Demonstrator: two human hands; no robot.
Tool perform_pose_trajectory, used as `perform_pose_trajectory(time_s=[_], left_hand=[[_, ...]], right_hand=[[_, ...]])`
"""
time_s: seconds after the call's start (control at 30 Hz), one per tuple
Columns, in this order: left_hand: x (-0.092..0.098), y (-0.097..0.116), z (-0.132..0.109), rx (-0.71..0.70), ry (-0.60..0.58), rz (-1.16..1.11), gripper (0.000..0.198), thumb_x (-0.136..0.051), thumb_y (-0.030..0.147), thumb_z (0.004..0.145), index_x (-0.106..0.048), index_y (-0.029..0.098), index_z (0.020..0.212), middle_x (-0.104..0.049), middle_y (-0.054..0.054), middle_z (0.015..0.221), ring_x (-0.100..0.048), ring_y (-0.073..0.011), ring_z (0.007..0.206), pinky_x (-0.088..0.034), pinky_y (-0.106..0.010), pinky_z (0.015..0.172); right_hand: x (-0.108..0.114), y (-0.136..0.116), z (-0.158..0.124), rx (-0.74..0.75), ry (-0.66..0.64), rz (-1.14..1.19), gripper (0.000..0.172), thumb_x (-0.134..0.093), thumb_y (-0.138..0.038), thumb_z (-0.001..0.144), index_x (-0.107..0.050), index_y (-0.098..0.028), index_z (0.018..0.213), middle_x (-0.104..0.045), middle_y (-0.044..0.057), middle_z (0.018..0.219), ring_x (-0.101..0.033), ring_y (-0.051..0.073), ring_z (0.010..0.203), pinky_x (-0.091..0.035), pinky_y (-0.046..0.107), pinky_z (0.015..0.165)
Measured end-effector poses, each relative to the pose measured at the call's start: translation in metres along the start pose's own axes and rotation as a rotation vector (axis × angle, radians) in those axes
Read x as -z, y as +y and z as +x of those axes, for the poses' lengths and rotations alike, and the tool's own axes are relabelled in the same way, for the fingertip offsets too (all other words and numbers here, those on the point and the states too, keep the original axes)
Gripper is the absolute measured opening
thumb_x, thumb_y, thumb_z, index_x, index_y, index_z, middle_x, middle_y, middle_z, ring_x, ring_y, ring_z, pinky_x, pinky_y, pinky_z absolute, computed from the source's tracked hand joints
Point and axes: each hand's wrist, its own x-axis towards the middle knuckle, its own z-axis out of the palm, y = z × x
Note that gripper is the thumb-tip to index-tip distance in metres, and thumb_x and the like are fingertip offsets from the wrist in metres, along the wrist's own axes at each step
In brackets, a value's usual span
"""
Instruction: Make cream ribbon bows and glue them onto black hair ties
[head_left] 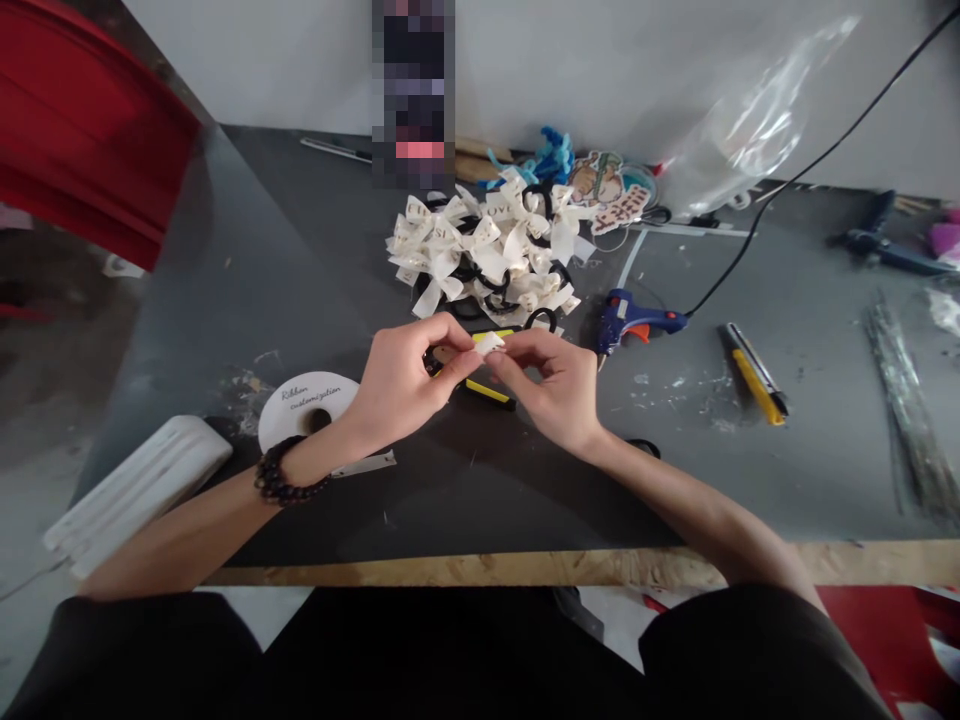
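Observation:
A small piece of white ribbon [490, 345] is pinched between both hands near the middle of the view. My left hand [409, 378] grips its left side with thumb and fingertips, and my right hand [553, 388] grips its right side. Beneath the fingers lies a yellow and black object [491, 392], partly covered. Just beyond is a pile of white printed bows [480, 250] with black elastic bands. A ribbon roll [289, 400] lies by my left wrist, partly hidden, with a short ribbon strip [367, 465] beside it.
To the right are a blue glue gun [637, 318] with a black cable and a yellow utility knife [757, 375]. A white case-like object [142, 490] lies at the left. Stickers [611, 190], blue fuzzy pieces [551, 157] and a clear plastic bag [742, 130] stand near the wall.

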Motion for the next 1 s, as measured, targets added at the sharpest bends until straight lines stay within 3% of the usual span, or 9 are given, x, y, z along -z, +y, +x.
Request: perform_pose_trajectory(time_s=[0.17, 0.43, 0.57, 0.67, 0.77, 0.87, 1.0], left_hand=[[-0.003, -0.002, -0.002, 0.012, 0.07, 0.016, 0.019, -0.066, 0.038, 0.102, -0.063, 0.021, 0.094, -0.073, -0.002, 0.089, -0.065, -0.0165, 0.077, -0.046, -0.029, 0.07], [0.0, -0.01, 0.005, -0.095, 0.157, 0.187, 0.008, -0.061, 0.027, 0.101, -0.058, 0.022, 0.095, -0.073, -0.003, 0.091, -0.07, -0.0181, 0.083, -0.051, -0.03, 0.074], [0.004, -0.012, 0.009, -0.138, 0.094, 0.227, 0.005, -0.063, 0.025, 0.099, -0.062, 0.021, 0.095, -0.075, -0.004, 0.093, -0.072, -0.0201, 0.089, -0.054, -0.031, 0.078], [0.008, -0.009, 0.009, -0.086, -0.033, 0.088, 0.012, -0.074, 0.028, 0.094, -0.068, 0.022, 0.102, -0.079, -0.003, 0.097, -0.076, -0.0208, 0.091, -0.057, -0.031, 0.08], [0.013, -0.006, 0.007, -0.016, -0.088, -0.061, 0.031, -0.085, 0.031, 0.086, -0.07, 0.023, 0.111, -0.08, -0.003, 0.096, -0.078, -0.0226, 0.092, -0.059, -0.032, 0.082], [0.018, -0.003, 0.008, 0.022, -0.153, -0.153, 0.032, -0.087, 0.029, 0.082, -0.07, 0.022, 0.108, -0.079, -0.005, 0.1, -0.078, -0.0228, 0.092, -0.061, -0.033, 0.081], [0.02, -0.001, 0.01, 0.062, -0.214, -0.298, 0.03, -0.087, 0.026, 0.08, -0.07, 0.02, 0.104, -0.077, -0.006, 0.105, -0.076, -0.0217, 0.094, -0.061, -0.03, 0.078]], right_hand=[[-0.003, -0.004, -0.003, -0.124, -0.031, 0.136, 0.021, -0.083, -0.042, 0.093, -0.078, -0.022, 0.096, -0.08, 0.0, 0.084, -0.076, 0.015, 0.07, -0.06, 0.028, 0.066], [-0.003, -0.007, -0.002, -0.296, -0.092, 0.322, 0.03, -0.084, -0.048, 0.091, -0.074, -0.02, 0.095, -0.078, 0.001, 0.075, -0.077, 0.017, 0.069, -0.062, 0.028, 0.065], [-0.001, -0.002, 0.0, -0.355, -0.238, 0.27, 0.028, -0.081, -0.047, 0.092, -0.074, -0.02, 0.091, -0.079, 0.003, 0.079, -0.077, 0.019, 0.073, -0.063, 0.031, 0.069], [0.002, -0.004, 0.002, -0.223, -0.309, 0.008, 0.025, -0.08, -0.039, 0.092, -0.078, -0.02, 0.109, -0.082, 0.004, 0.093, -0.075, 0.018, 0.077, -0.06, 0.032, 0.071], [0.003, -0.009, 0.0, 0.003, -0.233, -0.157, 0.051, -0.083, -0.034, 0.088, -0.071, -0.024, 0.137, -0.081, 0.007, 0.122, -0.075, 0.021, 0.093, -0.06, 0.036, 0.081], [0.003, -0.011, -0.002, 0.083, -0.139, -0.201, 0.042, -0.085, -0.039, 0.09, -0.076, -0.026, 0.129, -0.082, 0.005, 0.119, -0.075, 0.022, 0.093, -0.059, 0.041, 0.091], [0.001, -0.006, -0.004, -0.012, -0.113, -0.1, 0.03, -0.086, -0.042, 0.09, -0.081, -0.028, 0.116, -0.084, 0.004, 0.111, -0.078, 0.022, 0.09, -0.059, 0.042, 0.093]])
